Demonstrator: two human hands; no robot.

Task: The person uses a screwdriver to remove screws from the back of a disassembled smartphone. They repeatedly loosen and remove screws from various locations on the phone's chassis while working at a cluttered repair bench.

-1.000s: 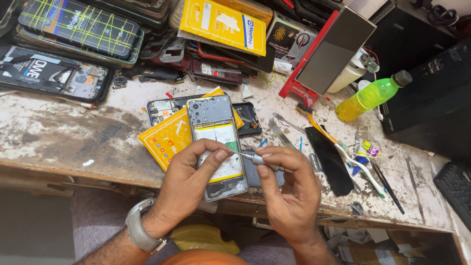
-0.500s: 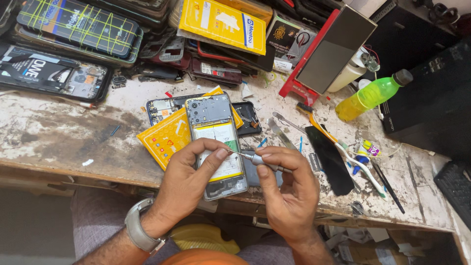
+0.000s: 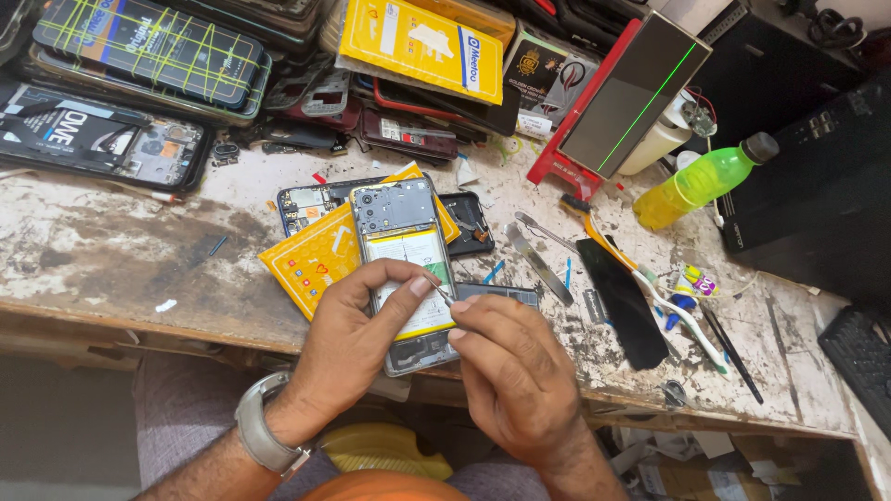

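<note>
A phone repair workshop: opened phones (image 3: 102,139), hand tools (image 3: 543,264), scuffed workbench (image 3: 111,250).

An opened phone (image 3: 406,269) with its back cover off is held at the front edge of a worn, stained desk (image 3: 121,250). It is steadied from the left by the left hand (image 3: 357,339), whose thumb is laid across the pale battery. A thin metal tool (image 3: 438,291) is pinched in the grip of the right hand (image 3: 506,371) and its tip is set on the phone's right side. A yellow packet (image 3: 311,260) is seen beneath the phone. A green bottle (image 3: 701,181), a toothbrush (image 3: 640,274) and metal tweezers (image 3: 538,262) are spread to the right.
</note>
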